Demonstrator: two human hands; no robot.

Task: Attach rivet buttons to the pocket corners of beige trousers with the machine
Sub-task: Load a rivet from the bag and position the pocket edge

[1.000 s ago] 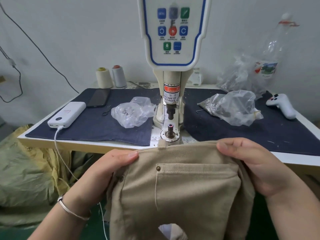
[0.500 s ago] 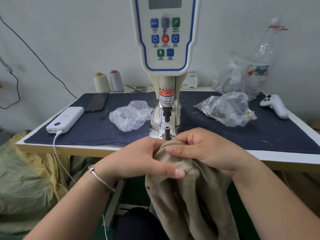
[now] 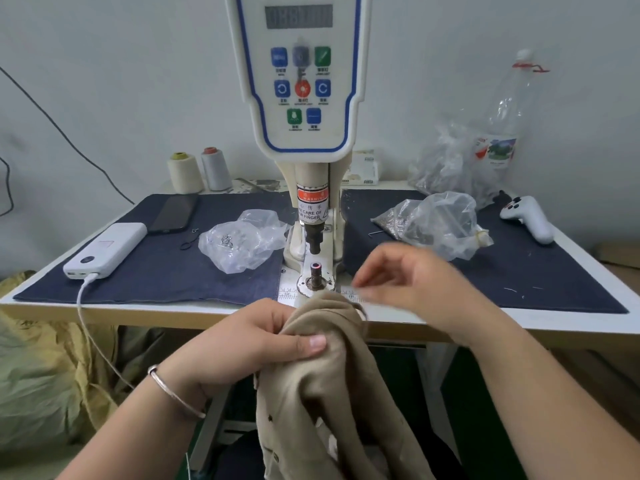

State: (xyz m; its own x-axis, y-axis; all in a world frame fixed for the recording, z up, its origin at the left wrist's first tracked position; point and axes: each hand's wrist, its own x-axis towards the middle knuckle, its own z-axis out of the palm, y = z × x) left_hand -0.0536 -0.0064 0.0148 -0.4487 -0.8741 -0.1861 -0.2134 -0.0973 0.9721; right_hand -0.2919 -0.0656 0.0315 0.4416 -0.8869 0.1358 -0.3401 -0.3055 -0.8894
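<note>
head view: left hand pinches trousers; blurred right hand loosely curled, empty.

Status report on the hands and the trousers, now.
Left hand grips bunched beige trousers below machine post. Right hand blurred, off the cloth, apparently empty. Nothing blocks the post.

We see both forearms bare, no sleeves in view. The left hand carries a thin silver bangle at the wrist, just behind the hand. The right hand, motion-blurred, shows nothing worn beyond the bangle's counterpart position.
</note>
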